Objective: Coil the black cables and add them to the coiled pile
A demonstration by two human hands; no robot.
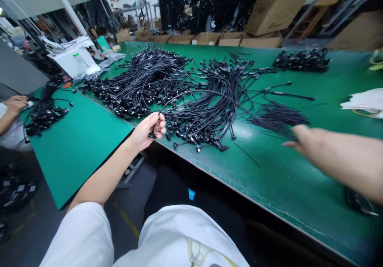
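Left hand (148, 130) gripping cable (179, 94), right hand (303, 139) open

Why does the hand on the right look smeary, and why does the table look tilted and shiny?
In the head view, the right hand is blurry, while the left hand, gripping a black cable, looks sharper; the wide lens makes the green workbench mat look slanted; pale glare shines on the mat near the cables.

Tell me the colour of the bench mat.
The bench mat is green, clearest in the head view.
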